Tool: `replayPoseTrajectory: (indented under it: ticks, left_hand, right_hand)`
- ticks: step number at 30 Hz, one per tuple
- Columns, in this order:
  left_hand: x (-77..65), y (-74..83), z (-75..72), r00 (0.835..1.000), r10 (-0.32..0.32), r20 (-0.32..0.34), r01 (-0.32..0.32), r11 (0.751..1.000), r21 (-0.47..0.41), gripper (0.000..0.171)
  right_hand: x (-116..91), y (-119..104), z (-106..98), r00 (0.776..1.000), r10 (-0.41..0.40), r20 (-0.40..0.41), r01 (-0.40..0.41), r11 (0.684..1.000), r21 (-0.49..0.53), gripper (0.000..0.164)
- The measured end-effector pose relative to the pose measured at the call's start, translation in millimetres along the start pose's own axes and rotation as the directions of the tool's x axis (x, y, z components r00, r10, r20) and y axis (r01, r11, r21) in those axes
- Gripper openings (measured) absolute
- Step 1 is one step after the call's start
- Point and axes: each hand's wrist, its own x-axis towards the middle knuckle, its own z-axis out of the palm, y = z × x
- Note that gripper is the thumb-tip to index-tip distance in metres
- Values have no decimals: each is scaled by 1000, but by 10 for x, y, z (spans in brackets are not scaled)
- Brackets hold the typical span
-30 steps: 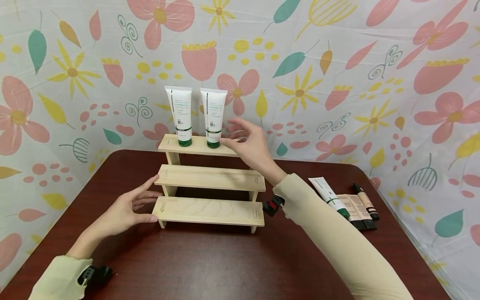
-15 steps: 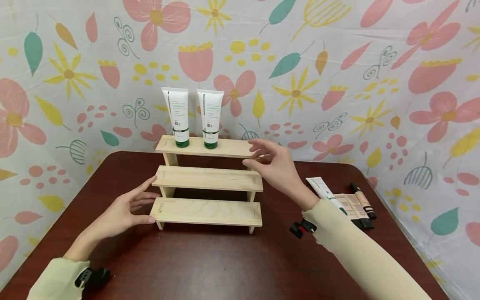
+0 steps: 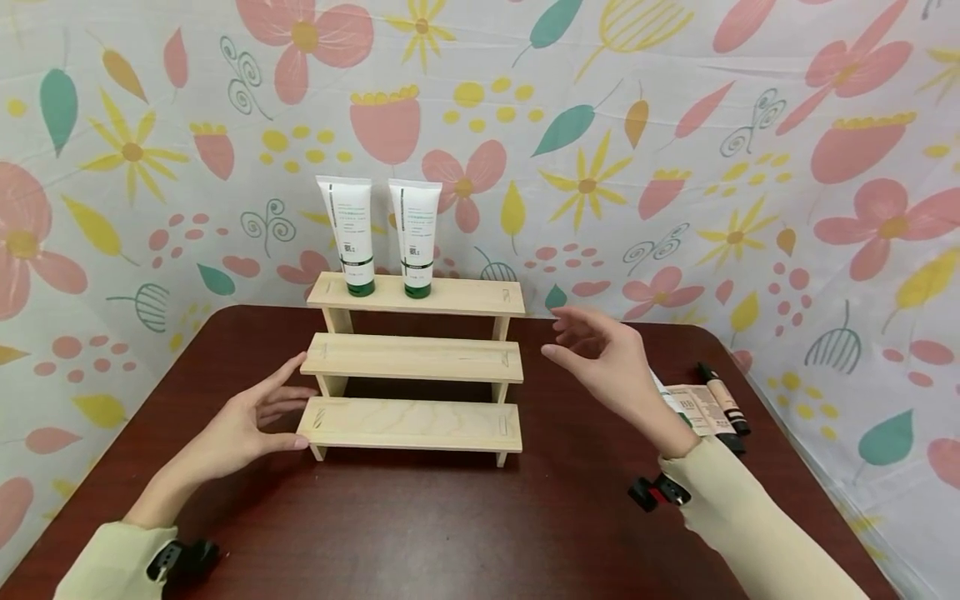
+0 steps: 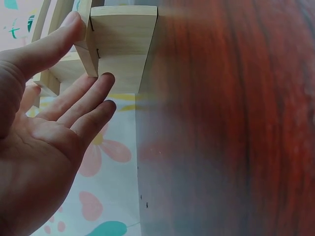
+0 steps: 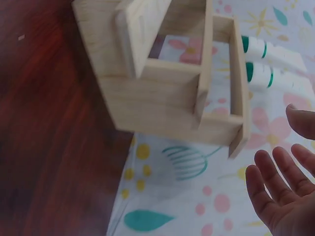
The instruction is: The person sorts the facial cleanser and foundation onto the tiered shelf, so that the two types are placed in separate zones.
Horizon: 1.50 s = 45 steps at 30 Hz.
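Note:
A three-step wooden display stand (image 3: 411, 358) stands on the table, and two white tubes with green caps, a left tube (image 3: 351, 237) and a right tube (image 3: 417, 237), stand upright on its top step. My left hand (image 3: 243, 425) rests against the stand's left side, the thumb at the bottom step's end and the fingers by the middle step. My right hand (image 3: 607, 358) hovers right of the stand, apart from it, fingers loosely bent with nothing in them. In the right wrist view the right hand's fingers (image 5: 278, 179) point toward the stand's side.
At the table's right lie a white tube, mostly hidden behind my right forearm, a beige BB tube (image 3: 693, 408) and a slim black-capped tube (image 3: 723, 398). A flower-patterned cloth (image 3: 585, 133) hangs behind the dark table (image 3: 420, 525).
My right hand has moved away from the right tube on the top step, past the stand's right end. The left hand stays at the stand's left side.

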Motion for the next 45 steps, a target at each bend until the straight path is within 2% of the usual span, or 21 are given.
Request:
replayPoseTrajectory:
  ticks: [8, 15, 27, 31, 38, 42, 45]
  left_hand:
    - [-35, -5, -7, 1000, 4, -7, -4, 1000, 10, 113]
    - [-32, -14, -6, 1000, 7, -4, -7, 1000, -1, 112]
    - [-4, -25, -7, 1000, 1, -4, -1, 1000, -4, 113]
    - [-2, -26, -1, 1000, -3, -1, 3, 1000, -7, 113]
    - [6, -22, 5, 1000, -2, 3, 2, 1000, -16, 113]
    - [4, -23, 1, 1000, 0, 3, 0, 1000, -11, 113]
    - [-1, -22, -2, 1000, 2, 1, -2, 1000, -7, 113]
  right_hand:
    - [-221, 272, -205, 999, 45, -12, -46, 996, -82, 45]
    - [-361, 508, -433, 993, 108, 44, -103, 989, -107, 47]
    - [-520, 1016, -828, 978, 182, 103, -156, 963, -221, 44]
    - [-538, 1170, -926, 959, 242, 150, -204, 951, -232, 45]
    - [-572, 1346, -1096, 918, 280, 280, -189, 931, -312, 53]
    - [-558, 1419, -1165, 897, 309, 317, -203, 923, -326, 55]
    - [-538, 1488, -1199, 890, 309, 335, -196, 923, -331, 55]
